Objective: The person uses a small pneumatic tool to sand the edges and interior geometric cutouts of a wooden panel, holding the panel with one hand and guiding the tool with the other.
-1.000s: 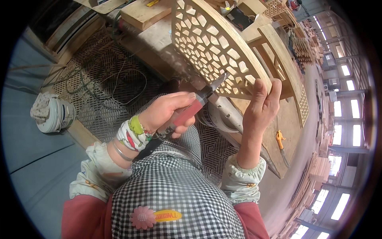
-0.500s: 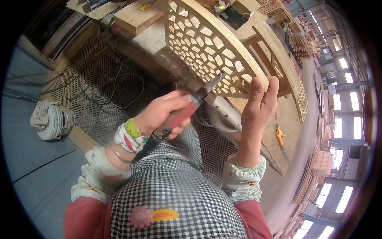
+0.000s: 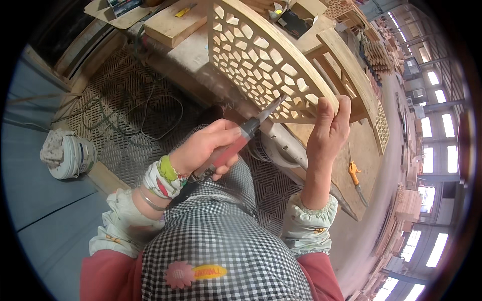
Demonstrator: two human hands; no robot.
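My left hand [image 3: 208, 145] is closed around the body of a red and grey hand tool [image 3: 230, 153] with a narrow pointed tip. That tip meets the lower part of a curved wooden lattice panel [image 3: 295, 54], at one of its many irregular holes. My right hand [image 3: 326, 130] grips the panel's near right corner, thumb and fingers over its edge. The panel stands tilted up above the bench, its pierced face toward me. Its side away from me is hidden.
Behind it stands a second curved wooden frame [image 3: 346, 67] on the bench. An orange air blow gun [image 3: 354, 173] lies to the right. A wooden block [image 3: 175, 25] sits at upper left. On the floor are a white bucket [image 3: 83, 155] and loose cables [image 3: 145, 113] on matting.
The tool in my left hand has shifted slightly down, its tip now at a slightly different spot on the panel. My right hand keeps its hold with almost no movement.
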